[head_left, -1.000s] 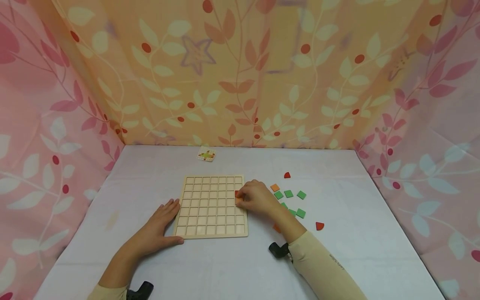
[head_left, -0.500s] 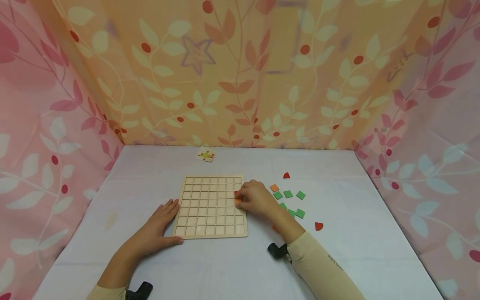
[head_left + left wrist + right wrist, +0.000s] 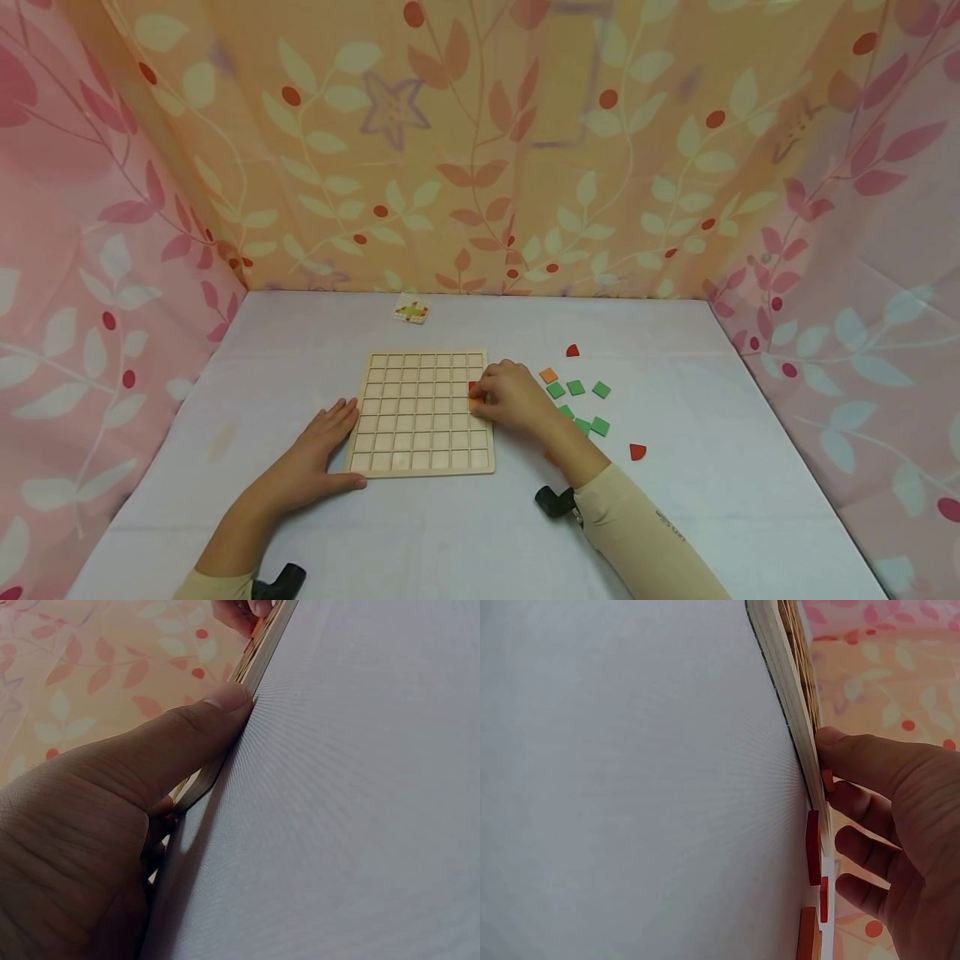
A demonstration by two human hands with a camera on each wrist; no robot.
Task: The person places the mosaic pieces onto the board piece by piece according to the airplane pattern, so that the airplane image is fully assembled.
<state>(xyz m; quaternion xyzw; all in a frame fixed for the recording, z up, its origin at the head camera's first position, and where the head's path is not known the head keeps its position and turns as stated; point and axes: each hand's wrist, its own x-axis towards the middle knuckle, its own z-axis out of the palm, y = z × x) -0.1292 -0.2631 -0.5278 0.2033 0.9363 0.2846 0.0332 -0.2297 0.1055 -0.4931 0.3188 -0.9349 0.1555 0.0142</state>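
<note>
A pale wooden grid board (image 3: pixel 408 423) lies flat on the white table. My left hand (image 3: pixel 318 446) rests against its left side, fingers extended along the edge and thumb at the near-left corner. In the left wrist view the thumb (image 3: pixel 180 742) touches the board's side. My right hand (image 3: pixel 517 400) is over the board's right edge, thumb and fingertips pinching a small orange tile (image 3: pixel 827 780), partly covered by the fingers. Just beyond it, a red piece (image 3: pixel 472 387) shows in the right-hand column, also partly hidden. The other visible cells hold no pieces.
Several green tiles (image 3: pixel 601 389) lie loose right of the board, with an orange tile (image 3: pixel 549 375) near them. Red rounded pieces lie farther back (image 3: pixel 573 350) and nearer right (image 3: pixel 637 452). A small patterned card (image 3: pixel 412 308) is behind the board. Patterned curtains (image 3: pixel 480 167) surround the table.
Almost nothing differs. Both hands stay where they were on the board, and the whole head view has shifted very slightly.
</note>
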